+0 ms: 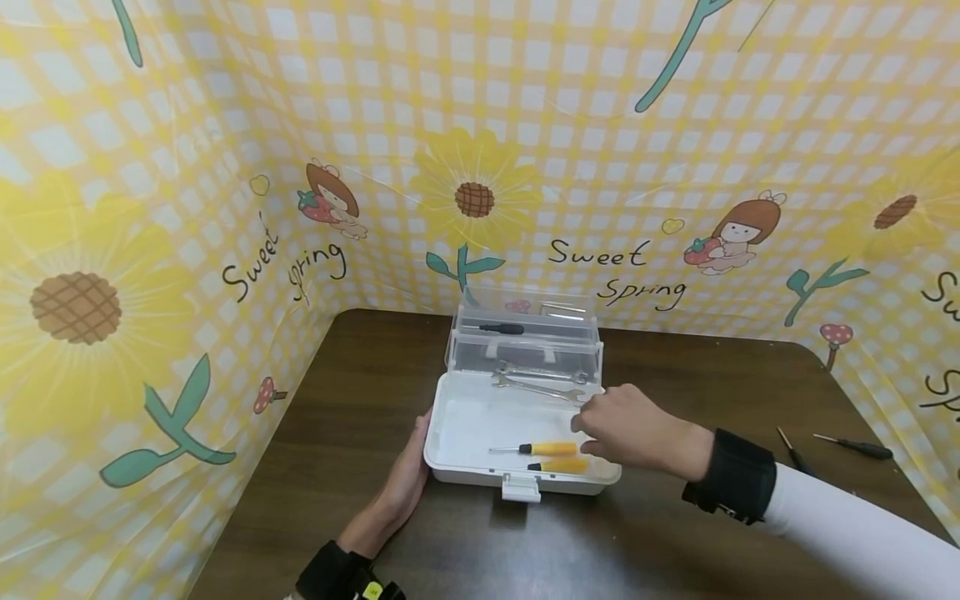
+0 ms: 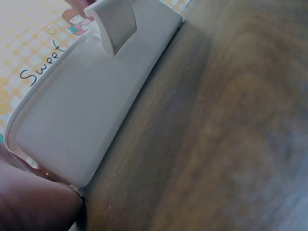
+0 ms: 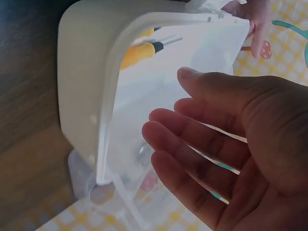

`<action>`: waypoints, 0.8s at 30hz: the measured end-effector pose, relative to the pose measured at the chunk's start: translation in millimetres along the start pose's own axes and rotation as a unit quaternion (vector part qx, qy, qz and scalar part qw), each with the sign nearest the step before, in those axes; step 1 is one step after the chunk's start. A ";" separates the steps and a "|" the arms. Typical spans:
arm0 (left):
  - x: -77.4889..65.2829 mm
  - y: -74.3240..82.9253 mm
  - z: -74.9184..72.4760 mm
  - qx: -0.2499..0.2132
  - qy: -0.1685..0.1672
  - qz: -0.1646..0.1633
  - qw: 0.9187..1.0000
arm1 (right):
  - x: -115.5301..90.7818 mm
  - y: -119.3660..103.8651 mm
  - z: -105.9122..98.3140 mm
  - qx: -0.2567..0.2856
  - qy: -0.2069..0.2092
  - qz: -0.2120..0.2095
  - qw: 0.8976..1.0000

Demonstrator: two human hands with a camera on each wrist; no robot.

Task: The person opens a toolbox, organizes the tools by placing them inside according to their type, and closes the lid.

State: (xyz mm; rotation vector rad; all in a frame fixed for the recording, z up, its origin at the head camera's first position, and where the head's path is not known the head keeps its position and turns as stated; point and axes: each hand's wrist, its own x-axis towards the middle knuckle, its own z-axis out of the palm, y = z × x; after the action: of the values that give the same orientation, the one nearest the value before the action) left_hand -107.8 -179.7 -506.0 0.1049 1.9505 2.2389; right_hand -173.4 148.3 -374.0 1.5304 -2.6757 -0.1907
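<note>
A white toolbox (image 1: 472, 421) with its clear lid raised stands on the table. My left hand (image 1: 405, 475) lies along its left side, touching the wall; in the left wrist view, part of that hand (image 2: 38, 195) shows at the box's corner. Above the right part of the box is my right hand (image 1: 637, 429). The right wrist view shows this hand (image 3: 211, 139) holding nothing, its fingers loosely bent and thumb apart. Below it, two yellow-handled screwdrivers (image 1: 555, 448) lie near the front wall. Two wrenches (image 1: 542, 388) lie toward the back of the box.
Clear trays at the back hold a black-handled tool (image 1: 508, 329) and thin metal pieces (image 1: 562, 311). Two dark-handled screwdrivers (image 1: 862, 448) lie on the brown table (image 1: 360, 383) at the right. A white latch (image 1: 521, 489) juts from the box's front. Patterned cloth (image 1: 570, 167) surrounds the table's back and sides.
</note>
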 end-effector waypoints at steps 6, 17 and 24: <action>0.7 -0.6 0.5 -0.001 0.000 -0.001 1.000 | -20.9 10.8 -7.1 0.005 0.021 0.044 0.999; 1.0 0.0 0.9 0.004 0.004 -0.007 1.000 | -58.4 31.4 -10.6 0.036 0.025 0.169 0.985; 0.0 -1.4 0.6 0.003 0.003 -0.007 1.000 | -86.8 48.9 -8.4 0.093 -0.021 0.281 0.955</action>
State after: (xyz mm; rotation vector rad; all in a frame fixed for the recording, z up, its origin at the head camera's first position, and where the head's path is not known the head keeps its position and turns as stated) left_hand -107.6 -178.9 -507.2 0.0833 1.9548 2.2275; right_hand -170.2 246.9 -357.8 0.7345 -3.0987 0.0596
